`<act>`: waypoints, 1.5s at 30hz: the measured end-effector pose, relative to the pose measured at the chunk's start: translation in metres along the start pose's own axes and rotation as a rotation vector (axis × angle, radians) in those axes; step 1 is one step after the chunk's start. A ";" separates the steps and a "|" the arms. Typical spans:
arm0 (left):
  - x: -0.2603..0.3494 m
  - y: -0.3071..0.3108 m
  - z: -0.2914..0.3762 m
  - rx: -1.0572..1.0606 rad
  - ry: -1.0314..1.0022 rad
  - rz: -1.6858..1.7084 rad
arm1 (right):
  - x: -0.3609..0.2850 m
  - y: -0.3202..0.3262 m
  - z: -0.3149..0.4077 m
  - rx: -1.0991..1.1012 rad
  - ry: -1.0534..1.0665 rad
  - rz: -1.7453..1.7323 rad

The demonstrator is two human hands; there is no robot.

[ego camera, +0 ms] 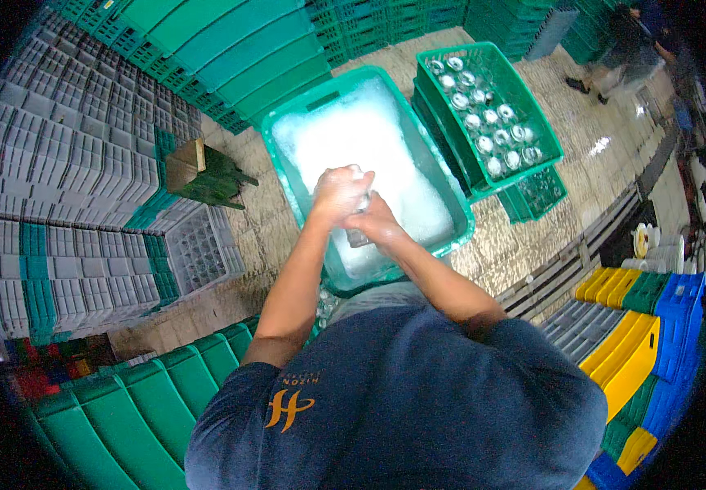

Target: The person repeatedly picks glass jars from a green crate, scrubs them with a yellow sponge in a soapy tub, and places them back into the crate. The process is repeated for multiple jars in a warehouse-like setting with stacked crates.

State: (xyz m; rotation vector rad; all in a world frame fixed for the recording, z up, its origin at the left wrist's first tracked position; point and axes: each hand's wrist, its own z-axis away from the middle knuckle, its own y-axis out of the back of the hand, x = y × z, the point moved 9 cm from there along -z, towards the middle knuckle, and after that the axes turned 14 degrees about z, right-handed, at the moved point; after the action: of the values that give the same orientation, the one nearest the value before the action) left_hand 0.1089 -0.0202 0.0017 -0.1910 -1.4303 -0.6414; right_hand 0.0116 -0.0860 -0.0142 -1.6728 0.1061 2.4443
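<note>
Both of my hands are over a green plastic tub [462, 214] full of white suds [383, 159]. My left hand [336, 195] grips the upper end of a clear glass [359, 237], where white foam or a scrubber shows at the fingers; which one, I cannot tell. Lower down, my right hand [377, 222] wraps around the same glass. Its base end sticks out below the right palm, pointing towards my body. Fingers cover most of the glass, and the left hand is slightly blurred.
Right of the tub, a green crate [558, 153] holds many foamy glasses, with a smaller green crate [515, 208] beside it. A wooden stool [206, 174] stands left, before stacked grey racks [77, 153]. Green crates [224, 55] rise behind. Another person [628, 49] is at far right. The tiled floor [585, 116] looks wet.
</note>
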 end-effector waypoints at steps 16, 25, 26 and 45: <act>0.011 0.025 -0.003 0.218 -0.053 0.421 | -0.001 0.002 -0.023 0.119 0.246 0.087; -0.034 -0.010 0.043 0.573 -0.022 0.577 | -0.030 0.039 -0.029 0.479 0.328 -0.125; -0.046 -0.018 0.035 0.503 0.028 0.816 | -0.052 0.038 -0.017 0.561 0.468 0.224; -0.066 -0.007 0.172 0.911 0.203 0.431 | -0.088 0.441 -0.174 0.515 -0.082 1.125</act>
State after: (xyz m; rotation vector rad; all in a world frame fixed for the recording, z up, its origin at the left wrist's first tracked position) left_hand -0.0426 0.0780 -0.0360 0.2760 -1.2990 0.3591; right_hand 0.1200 -0.5553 -0.0142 -1.4216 1.9168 2.6858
